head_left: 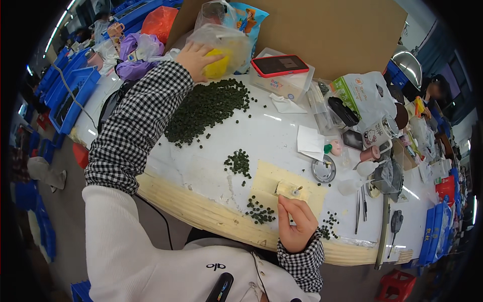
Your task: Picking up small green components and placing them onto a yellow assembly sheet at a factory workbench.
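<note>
My left hand (197,59) grips a yellow lump (217,68) inside a clear bag (226,43) at the table's (282,131) far edge. My right hand (297,221) curls shut beside green pellets (260,211).

Red-cased phone (279,65), dark screen, sitting at 12 o'clock; green-white printed bag (363,92) lying at 2; blue snack bag (247,17) standing behind.

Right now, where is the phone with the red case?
In the head view, the phone lies flat on a clear plastic box at the far side of the table, right of the left hand gripping a yellow bag.
</note>
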